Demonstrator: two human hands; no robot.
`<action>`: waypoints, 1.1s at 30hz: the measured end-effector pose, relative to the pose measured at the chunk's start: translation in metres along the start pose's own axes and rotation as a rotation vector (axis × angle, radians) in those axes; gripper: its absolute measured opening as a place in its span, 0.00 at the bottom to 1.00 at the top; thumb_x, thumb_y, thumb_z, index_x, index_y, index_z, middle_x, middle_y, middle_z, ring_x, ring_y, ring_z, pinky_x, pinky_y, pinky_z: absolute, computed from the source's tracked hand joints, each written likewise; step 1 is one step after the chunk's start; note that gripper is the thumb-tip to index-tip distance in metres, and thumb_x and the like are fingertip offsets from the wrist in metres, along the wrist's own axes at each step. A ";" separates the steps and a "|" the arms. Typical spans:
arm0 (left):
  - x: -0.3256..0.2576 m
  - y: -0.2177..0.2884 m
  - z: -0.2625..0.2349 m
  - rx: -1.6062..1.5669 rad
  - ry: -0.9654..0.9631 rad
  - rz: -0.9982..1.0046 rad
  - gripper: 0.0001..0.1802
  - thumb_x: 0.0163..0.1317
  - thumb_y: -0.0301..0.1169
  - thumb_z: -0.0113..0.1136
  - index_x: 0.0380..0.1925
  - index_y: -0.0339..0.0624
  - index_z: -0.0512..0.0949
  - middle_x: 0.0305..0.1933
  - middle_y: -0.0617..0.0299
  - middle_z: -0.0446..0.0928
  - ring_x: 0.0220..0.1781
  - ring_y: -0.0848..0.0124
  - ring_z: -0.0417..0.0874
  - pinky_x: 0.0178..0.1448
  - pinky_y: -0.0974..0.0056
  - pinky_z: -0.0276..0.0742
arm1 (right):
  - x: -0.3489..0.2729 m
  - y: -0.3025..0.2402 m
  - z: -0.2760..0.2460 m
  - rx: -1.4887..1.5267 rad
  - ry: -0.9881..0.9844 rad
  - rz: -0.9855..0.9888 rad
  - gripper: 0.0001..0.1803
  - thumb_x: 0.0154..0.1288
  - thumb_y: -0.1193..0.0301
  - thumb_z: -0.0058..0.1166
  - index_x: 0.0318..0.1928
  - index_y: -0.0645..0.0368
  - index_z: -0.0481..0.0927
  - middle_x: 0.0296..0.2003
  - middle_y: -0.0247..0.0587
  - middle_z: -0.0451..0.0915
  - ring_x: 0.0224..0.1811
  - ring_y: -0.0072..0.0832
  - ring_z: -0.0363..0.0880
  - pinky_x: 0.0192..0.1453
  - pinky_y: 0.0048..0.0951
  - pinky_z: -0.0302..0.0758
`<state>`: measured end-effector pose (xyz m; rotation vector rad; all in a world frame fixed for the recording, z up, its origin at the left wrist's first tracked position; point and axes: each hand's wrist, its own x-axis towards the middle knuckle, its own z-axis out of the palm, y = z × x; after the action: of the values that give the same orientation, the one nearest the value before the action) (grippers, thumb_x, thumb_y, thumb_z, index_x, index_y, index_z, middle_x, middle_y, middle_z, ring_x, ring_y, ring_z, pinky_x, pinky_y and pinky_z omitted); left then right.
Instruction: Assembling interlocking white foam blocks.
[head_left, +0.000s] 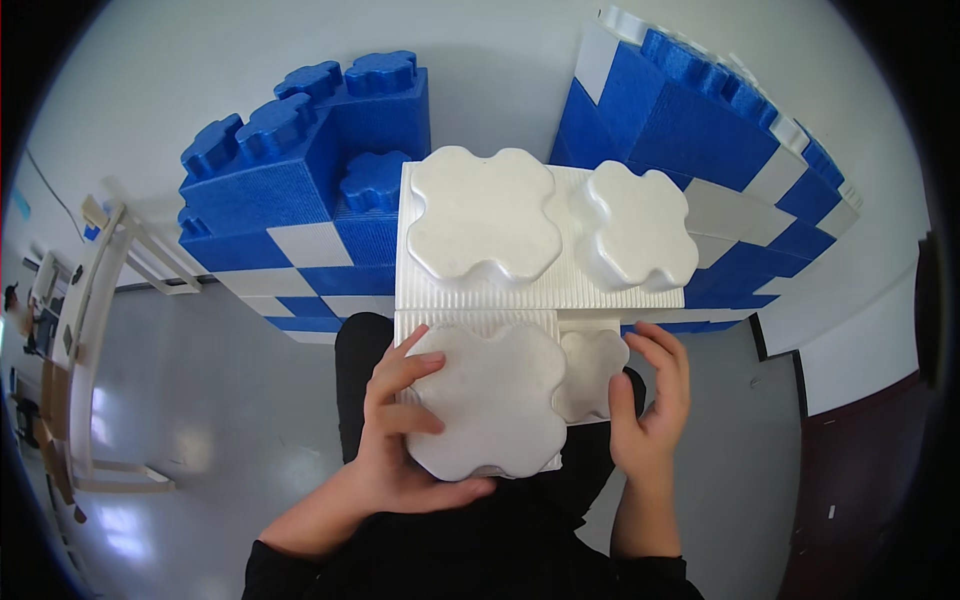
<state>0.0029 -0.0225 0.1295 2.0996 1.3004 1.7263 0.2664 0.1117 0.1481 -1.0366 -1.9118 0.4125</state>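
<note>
A large white foam building block [440, 320] with a clover-shaped stud [487, 400] on top is right in front of my body. My left hand [395, 430] curls round this stud, its fingers on the top and left side and its thumb along the near edge. To the right, a lower white block shows a partly shaded stud [592, 375]. My right hand [652, 400] is beside that stud with fingers and thumb apart; whether the fingertips touch it I cannot tell. Just beyond, another white block [570, 290] carries two raised studs.
Stacked blue and white blocks [260, 200] rise at the far left. A taller blue and white stack [690, 120] stands at the far right against the wall. A white-framed table [85, 350] is on the left, and a dark red panel [860, 480] on the right. My knees flank the near blocks.
</note>
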 end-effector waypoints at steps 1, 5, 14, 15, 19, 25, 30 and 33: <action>-0.004 -0.003 0.005 0.002 0.005 0.002 0.42 0.54 0.45 0.83 0.62 0.48 0.67 0.73 0.41 0.64 0.82 0.35 0.62 0.83 0.27 0.57 | 0.009 -0.018 -0.011 0.106 -0.121 -0.175 0.30 0.60 0.69 0.72 0.63 0.63 0.81 0.67 0.57 0.75 0.66 0.54 0.77 0.70 0.49 0.74; -0.013 -0.013 0.008 -0.293 0.275 -0.025 0.45 0.70 0.64 0.58 0.70 0.38 0.58 0.70 0.38 0.65 0.77 0.39 0.69 0.82 0.33 0.59 | 0.042 -0.093 -0.026 0.150 -0.477 -0.547 0.46 0.52 0.65 0.79 0.72 0.62 0.75 0.65 0.62 0.74 0.66 0.57 0.75 0.70 0.52 0.73; 0.126 -0.025 -0.043 0.135 0.296 -0.066 0.12 0.76 0.34 0.61 0.46 0.35 0.82 0.44 0.53 0.84 0.50 0.63 0.87 0.53 0.55 0.81 | 0.057 -0.136 0.018 -0.471 -0.882 -0.733 0.62 0.49 0.68 0.74 0.82 0.72 0.55 0.52 0.67 0.75 0.57 0.53 0.72 0.57 0.50 0.68; 0.152 -0.032 -0.042 0.259 0.208 0.022 0.13 0.74 0.36 0.62 0.48 0.38 0.83 0.45 0.53 0.85 0.52 0.60 0.86 0.55 0.54 0.80 | 0.056 -0.138 0.018 -0.482 -0.884 -0.738 0.62 0.49 0.68 0.74 0.82 0.72 0.55 0.52 0.67 0.75 0.57 0.53 0.72 0.57 0.50 0.68; 0.199 -0.051 -0.013 0.559 0.047 0.138 0.21 0.71 0.46 0.64 0.56 0.46 0.86 0.51 0.54 0.88 0.60 0.52 0.85 0.63 0.51 0.76 | 0.052 -0.138 0.020 -0.417 -0.869 -0.675 0.60 0.44 0.74 0.70 0.81 0.68 0.57 0.50 0.63 0.73 0.54 0.53 0.71 0.56 0.50 0.67; 0.201 -0.059 -0.005 0.572 -0.278 -0.194 0.34 0.68 0.60 0.61 0.62 0.48 0.85 0.57 0.50 0.88 0.62 0.50 0.84 0.66 0.49 0.80 | 0.062 -0.154 0.009 -0.412 -0.948 -0.614 0.59 0.44 0.75 0.71 0.80 0.65 0.59 0.50 0.62 0.71 0.56 0.53 0.70 0.57 0.48 0.67; 0.205 -0.057 -0.003 0.591 -0.361 -0.189 0.34 0.70 0.62 0.60 0.63 0.51 0.84 0.58 0.52 0.87 0.63 0.51 0.84 0.67 0.49 0.79 | 0.065 -0.160 0.002 -0.445 -0.932 -0.649 0.59 0.45 0.74 0.73 0.80 0.65 0.58 0.49 0.61 0.72 0.56 0.51 0.71 0.56 0.48 0.68; 0.202 -0.060 -0.004 0.617 -0.377 -0.192 0.34 0.70 0.63 0.59 0.64 0.51 0.84 0.59 0.52 0.86 0.65 0.52 0.83 0.68 0.49 0.79 | 0.074 -0.183 -0.021 -0.453 -0.919 -0.648 0.59 0.43 0.73 0.75 0.79 0.64 0.62 0.49 0.58 0.72 0.55 0.53 0.72 0.56 0.49 0.68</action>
<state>-0.0373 0.1486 0.2455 2.3236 1.9895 0.8528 0.1740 0.0590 0.3158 -0.4162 -3.1215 0.0537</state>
